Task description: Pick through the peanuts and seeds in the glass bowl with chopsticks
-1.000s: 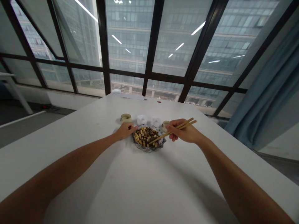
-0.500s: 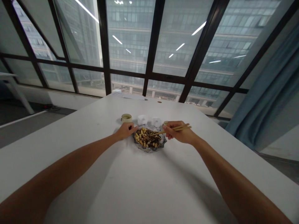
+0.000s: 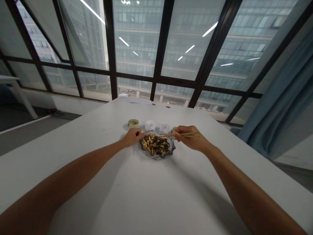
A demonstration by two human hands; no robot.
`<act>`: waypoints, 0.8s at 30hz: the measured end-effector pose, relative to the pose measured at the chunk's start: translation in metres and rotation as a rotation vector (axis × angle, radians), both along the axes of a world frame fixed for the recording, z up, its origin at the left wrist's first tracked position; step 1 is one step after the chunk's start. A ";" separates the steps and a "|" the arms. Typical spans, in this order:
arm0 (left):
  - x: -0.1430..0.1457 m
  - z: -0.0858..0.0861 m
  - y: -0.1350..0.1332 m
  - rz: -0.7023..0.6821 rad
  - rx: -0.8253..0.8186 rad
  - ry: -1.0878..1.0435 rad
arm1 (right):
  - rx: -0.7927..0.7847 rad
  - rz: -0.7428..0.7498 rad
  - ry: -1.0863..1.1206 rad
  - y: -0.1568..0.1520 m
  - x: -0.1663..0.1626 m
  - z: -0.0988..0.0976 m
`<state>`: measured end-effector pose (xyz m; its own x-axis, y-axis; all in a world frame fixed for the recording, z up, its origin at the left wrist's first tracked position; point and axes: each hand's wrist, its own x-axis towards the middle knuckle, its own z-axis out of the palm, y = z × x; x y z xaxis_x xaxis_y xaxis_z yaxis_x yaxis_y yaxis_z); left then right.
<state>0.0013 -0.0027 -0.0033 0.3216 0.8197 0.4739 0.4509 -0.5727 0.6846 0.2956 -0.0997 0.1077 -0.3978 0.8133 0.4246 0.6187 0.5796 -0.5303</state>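
Nearest me, two bare forearms stretch in over a smooth white table (image 3: pixel 146 189), both reaching toward a clear glass dish (image 3: pixel 157 157) with a thick, wavy rim. It holds a loose mix: pale tan, peanut-like pieces (image 3: pixel 146 143) gathered mostly at its left, and narrow dark seeds (image 3: pixel 160 142) spread through the middle and right.

The dish sits between the hands. The left hand (image 3: pixel 132 136) is at its left edge, fingers curled in and thumb reaching to the rim; whether it pinches the glass or only rests there I can't tell. The right hand (image 3: pixel 189 136), off the dish's upper right, is closed around a pair of slim, straight chopsticks (image 3: pixel 167 134), wooden by their colour. They slant over the far side of the dish, tips near the seeds, though I can't make out whether they touch.

Just past the dish stand four small vessels in a row. At the left is a round, cream-coloured cup (image 3: pixel 133 124) with dark marks on its side and a greenish inside; then come two white, angular cups (image 3: pixel 150 125), (image 3: pixel 164 127), their contents too small to read. Another pale cup (image 3: pixel 174 129) is partly hidden behind the right hand.

At the table's far end lie white sheets (image 3: pixel 140 101) and a small brown disc (image 3: pixel 168 107). Beyond rise dark-framed windows (image 3: pixel 156 79), with a soft, folded blue curtain (image 3: pixel 276 98) at the right.
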 end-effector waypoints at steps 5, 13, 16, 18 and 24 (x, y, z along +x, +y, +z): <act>0.001 0.004 -0.004 -0.013 -0.009 0.007 | -0.014 0.061 -0.023 0.003 -0.003 -0.007; 0.001 -0.002 0.001 -0.009 0.019 0.008 | -0.132 -0.064 0.141 0.005 0.002 -0.005; 0.000 -0.003 0.002 0.030 0.079 0.018 | -0.185 -0.106 0.292 0.006 0.005 0.000; -0.003 0.000 0.004 0.141 0.160 0.004 | -0.194 -0.122 0.380 0.005 0.008 0.006; -0.022 0.006 0.020 0.512 0.417 0.025 | -0.232 -0.147 0.508 0.003 0.016 0.020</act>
